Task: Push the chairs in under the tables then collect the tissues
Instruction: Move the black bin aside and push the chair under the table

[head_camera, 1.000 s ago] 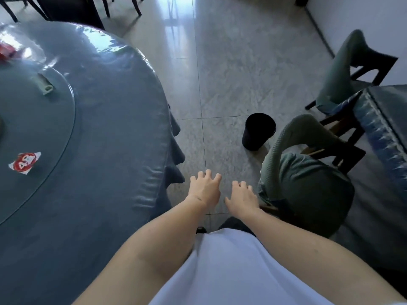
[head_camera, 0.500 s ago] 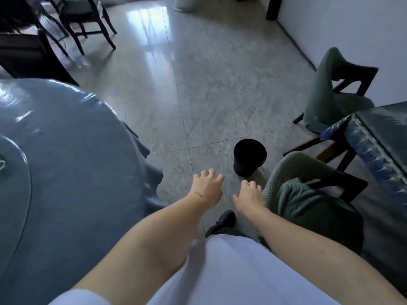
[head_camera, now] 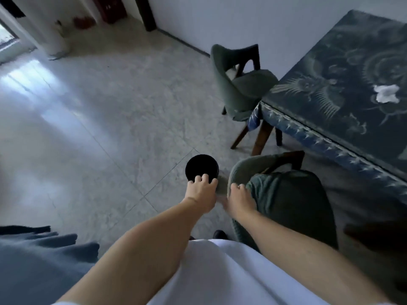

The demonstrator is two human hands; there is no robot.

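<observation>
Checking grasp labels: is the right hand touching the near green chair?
Touching. The head view shows the right hand resting on the near green chair's curved backrest, fingers over its top edge.

My dark blue patterned cloth-covered counter (head_camera: 343, 69) carries one crumpled white tissue (head_camera: 387, 93); the grey tiled floor (head_camera: 92, 119) bears two green upholstered chairs (head_camera: 240, 84) and a round black bin (head_camera: 201, 167).

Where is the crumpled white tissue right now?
In the head view, the tissue lies at the far right on the patterned table, beyond both green chairs.
</observation>
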